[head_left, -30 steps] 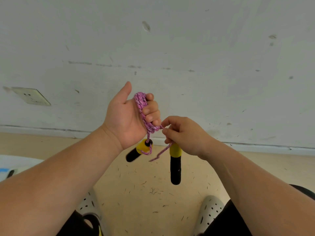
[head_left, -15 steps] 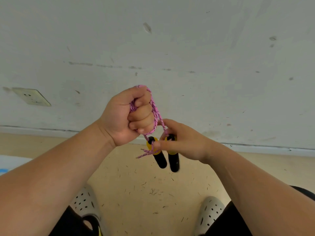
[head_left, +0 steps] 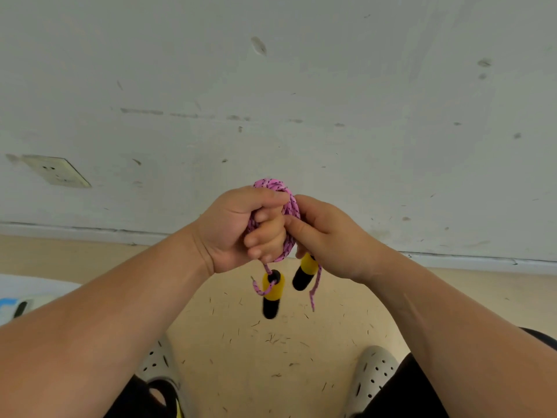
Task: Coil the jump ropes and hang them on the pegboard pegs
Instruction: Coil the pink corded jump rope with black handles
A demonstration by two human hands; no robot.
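A pink braided jump rope (head_left: 290, 206) is wound in a small coil around the fingers of my left hand (head_left: 238, 227), which is closed into a fist on it. My right hand (head_left: 328, 236) presses against the coil from the right, thumb on the strands, and grips the top of one handle. Two yellow-and-black handles dangle below: one handle (head_left: 272, 292) hangs under my left fist, the other handle (head_left: 305, 271) pokes out beneath my right palm. A loose pink rope end (head_left: 314, 292) trails down beside it. No pegboard is in sight.
A scuffed white wall (head_left: 301, 101) fills the upper view, with a socket plate (head_left: 57, 175) at the left. Below is a beige floor (head_left: 271, 351) strewn with small dark bits, and my two grey perforated shoes (head_left: 372, 377). A white object lies at the left edge (head_left: 27, 297).
My right hand has risen from the handles up against the coil. The coil now sits fuller around my left fingers. The two handles have swung apart and hang lower.
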